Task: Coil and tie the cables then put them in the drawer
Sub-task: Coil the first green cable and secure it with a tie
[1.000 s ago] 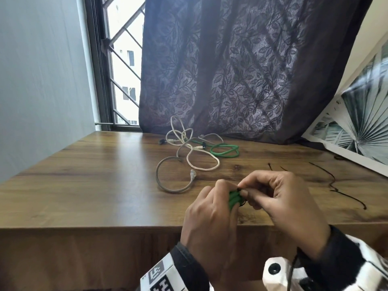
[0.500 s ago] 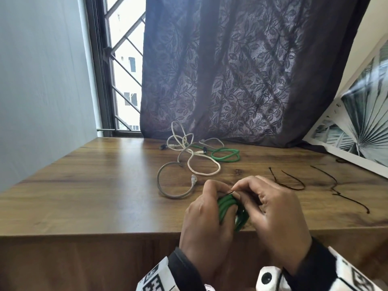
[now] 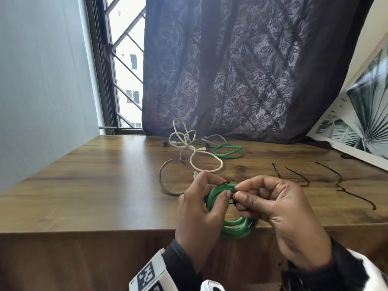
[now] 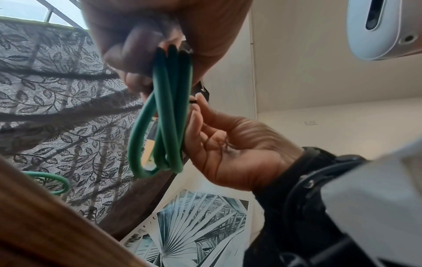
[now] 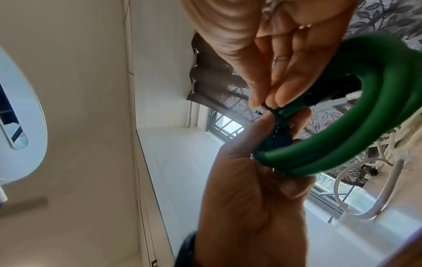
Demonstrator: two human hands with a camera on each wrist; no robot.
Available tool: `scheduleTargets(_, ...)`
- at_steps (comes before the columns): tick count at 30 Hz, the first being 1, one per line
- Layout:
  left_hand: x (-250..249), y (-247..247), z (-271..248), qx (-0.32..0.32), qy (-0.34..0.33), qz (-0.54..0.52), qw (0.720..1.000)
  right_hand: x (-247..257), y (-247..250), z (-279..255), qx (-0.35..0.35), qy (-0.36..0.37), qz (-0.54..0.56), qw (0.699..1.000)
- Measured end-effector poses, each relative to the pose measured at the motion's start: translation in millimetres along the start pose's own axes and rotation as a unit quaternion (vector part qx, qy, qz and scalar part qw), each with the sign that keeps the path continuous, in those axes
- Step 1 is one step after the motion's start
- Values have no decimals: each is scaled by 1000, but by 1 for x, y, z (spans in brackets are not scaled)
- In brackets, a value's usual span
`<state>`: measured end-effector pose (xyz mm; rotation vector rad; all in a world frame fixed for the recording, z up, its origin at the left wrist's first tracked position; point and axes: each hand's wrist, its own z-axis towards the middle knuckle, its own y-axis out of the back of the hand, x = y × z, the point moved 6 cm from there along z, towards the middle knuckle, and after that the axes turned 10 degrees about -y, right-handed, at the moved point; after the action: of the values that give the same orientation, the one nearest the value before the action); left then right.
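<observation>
A coiled green cable (image 3: 233, 226) hangs between both hands over the table's front edge. My left hand (image 3: 218, 190) grips the coil's top left, thumb pressed on the loops; in the left wrist view its fingers (image 4: 137, 54) curl round the bundled green cable (image 4: 170, 112). My right hand (image 3: 239, 193) pinches a thin black tie (image 3: 232, 199) wrapped on the coil. In the right wrist view its fingertips (image 5: 269, 97) pinch the black tie (image 5: 268, 108) against the green cable (image 5: 342, 140). Loose white cable (image 3: 206, 156), grey cable (image 3: 162, 181) and a second green cable (image 3: 227, 151) lie farther back.
The wooden table (image 3: 94, 185) meets a grey wall on the left and a dark curtain (image 3: 241, 80) at the back. Spare black ties (image 3: 298, 178) lie on the right side. A framed leaf picture (image 3: 361, 127) leans at the far right.
The green coil has turned so its open loop faces me and more of it shows. Both hands stay together at the table's front edge, fingers working at the coil's top.
</observation>
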<state>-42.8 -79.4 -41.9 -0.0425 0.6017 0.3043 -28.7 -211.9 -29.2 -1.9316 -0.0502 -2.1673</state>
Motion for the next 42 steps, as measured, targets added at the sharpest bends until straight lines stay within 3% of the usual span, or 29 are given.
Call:
scheduleTargets(17,1,-1,0,-3,5,18,1000,-17,2,2,22,-74,112,991)
scheduleTargets(30,2,-2,1,-9,14,-6,1000,-7,-4,2,35,-3,81,996)
scheduleTargets(42,1,-2,0,-5,14,5,1000,-6,-5,5,25,-18,76,997)
